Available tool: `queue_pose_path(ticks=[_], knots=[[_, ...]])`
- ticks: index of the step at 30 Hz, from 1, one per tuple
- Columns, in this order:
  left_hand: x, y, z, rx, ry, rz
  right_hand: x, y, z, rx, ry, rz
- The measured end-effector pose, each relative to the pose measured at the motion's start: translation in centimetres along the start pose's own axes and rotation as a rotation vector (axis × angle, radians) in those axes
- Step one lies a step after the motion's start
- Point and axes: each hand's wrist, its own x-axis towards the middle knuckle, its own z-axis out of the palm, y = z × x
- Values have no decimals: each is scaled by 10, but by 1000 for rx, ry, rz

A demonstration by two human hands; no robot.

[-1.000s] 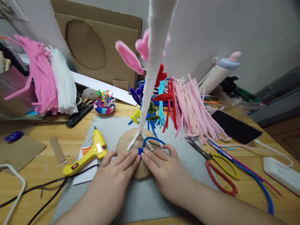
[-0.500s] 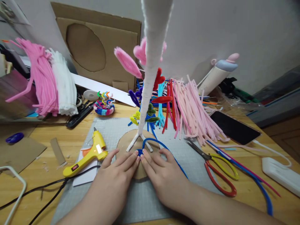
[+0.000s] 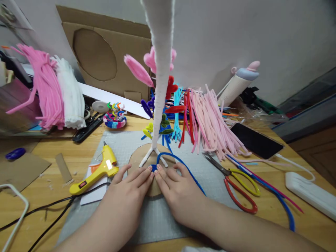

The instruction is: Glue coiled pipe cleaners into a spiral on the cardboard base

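A tall white pipe-cleaner trunk (image 3: 158, 87) stands on a round cardboard base (image 3: 136, 159) with splayed white feet. Small coloured fuzzy shapes hang from it. A blue pipe cleaner (image 3: 181, 164) curls at the trunk's foot and trails off to the right. My left hand (image 3: 128, 190) and my right hand (image 3: 175, 190) lie flat on the base, forefingers together, pressing the blue coil's end down onto the cardboard.
A yellow glue gun (image 3: 98, 171) lies left on the grey cutting mat (image 3: 160, 220). Red-and-yellow scissors (image 3: 236, 185) lie to the right, beside a phone (image 3: 256, 140) and a white power strip (image 3: 311, 194). Pale pink pipe cleaners (image 3: 212, 122) are heaped behind; pink and white bundles (image 3: 55, 91) sit at the left.
The view has drifted slightly, so everything sits a little further left. Both hands keep pressing the blue coil; the blue pipe cleaner's tail now runs out to the right past my right hand.
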Motion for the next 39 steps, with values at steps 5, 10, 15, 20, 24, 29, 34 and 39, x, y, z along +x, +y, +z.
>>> queue_pose_path(ticks=[5, 10, 15, 20, 24, 29, 34, 39], knots=[[-3, 1, 0, 40, 22, -15, 0, 1, -2, 0, -24, 8], [-7, 7, 10, 48, 31, -72, 0, 1, -3, 12, -31, 5], [-11, -8, -4, 69, 22, -47, -1, 0, -3, 10, -38, 13], [-29, -46, -20, 353, 77, -474, -2, 3, -1, 26, -38, 26], [-46, -70, -11, 370, -9, -588, -2, 2, 1, 12, -23, 44], [-53, -79, -2, 266, -9, -623, -4, 0, 1, 28, -26, 64], [-57, -74, -15, 151, 171, -657, -7, 1, 1, 72, 1, 89], [-60, -60, -33, -192, 256, -974, -8, 2, 4, 103, 42, 87]])
